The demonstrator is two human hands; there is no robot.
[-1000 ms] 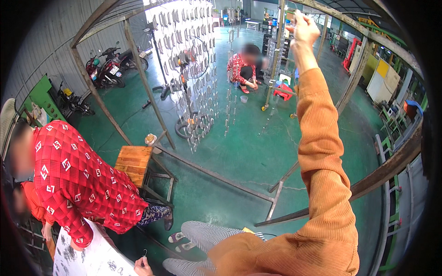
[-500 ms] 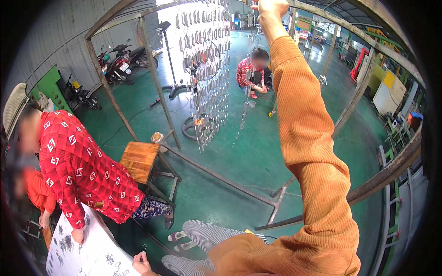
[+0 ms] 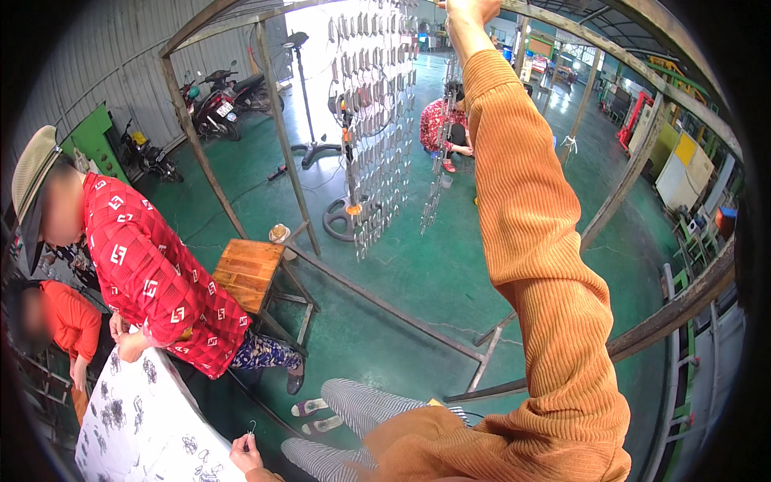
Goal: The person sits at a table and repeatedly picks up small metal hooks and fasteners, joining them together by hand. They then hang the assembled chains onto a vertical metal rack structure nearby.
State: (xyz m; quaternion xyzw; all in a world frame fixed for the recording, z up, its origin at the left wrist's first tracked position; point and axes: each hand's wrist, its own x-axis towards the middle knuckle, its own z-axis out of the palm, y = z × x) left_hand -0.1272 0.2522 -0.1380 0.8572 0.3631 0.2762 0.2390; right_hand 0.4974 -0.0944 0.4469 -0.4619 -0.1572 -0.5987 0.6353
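Observation:
At the lower edge, my left hand (image 3: 246,455) pinches a small thin metal hook (image 3: 252,426), its curved end upward, beside a white table (image 3: 181,398). My right arm in an orange corduroy sleeve reaches far up. My right hand (image 3: 474,11) is closed at the top bar (image 3: 554,14) of a metal frame, partly cut off by the picture edge; what its fingers grip is hidden. Just left of it hangs a short strand of small metal pieces (image 3: 434,201). Further left, several strands of shiny metal pieces (image 3: 377,145) hang in rows.
Dark small pieces lie scattered on the table. At left, a co-worker in a red patterned top (image 3: 157,265) stands by it, another in orange (image 3: 74,317) beyond. A wooden stool (image 3: 249,269) stands inside the frame. One person crouches behind the strands (image 3: 438,128). Low frame bars (image 3: 385,305) cross the floor.
The view has shifted slightly. The co-worker in red has straightened and brought both hands together at the table's edge. My right hand stays at the bar; my left still holds the hook.

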